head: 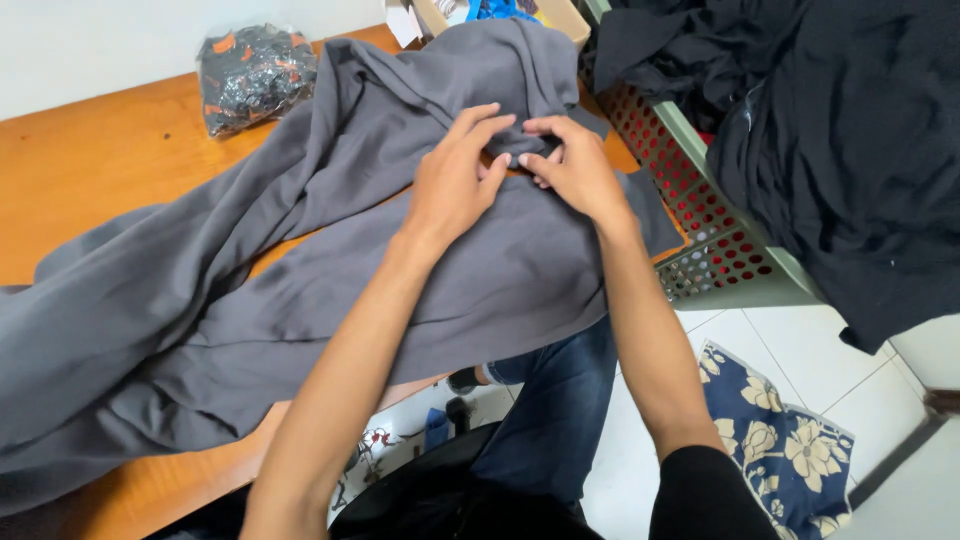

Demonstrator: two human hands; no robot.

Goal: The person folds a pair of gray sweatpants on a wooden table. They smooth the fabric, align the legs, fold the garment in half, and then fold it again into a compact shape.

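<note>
We pinched the grey garment [300, 270] with left hand [455, 180] and right hand [575, 170], grip narrow, best kept taut on the table [90, 160].

An orange-brown wooden tabletop [90, 160] is seen, draped with a large grey fabric garment [300, 270]; a clear plastic bag of dark items [255, 75] is laid near its far edge.

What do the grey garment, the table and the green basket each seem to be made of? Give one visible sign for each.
Grey garment: soft matte knit fabric, probably cotton jersey; it drapes and creases.
Table: orange-brown wood or wood laminate with a smooth, slightly glossy top.
Green basket: moulded plastic, judging by its regular perforated wall.
</note>
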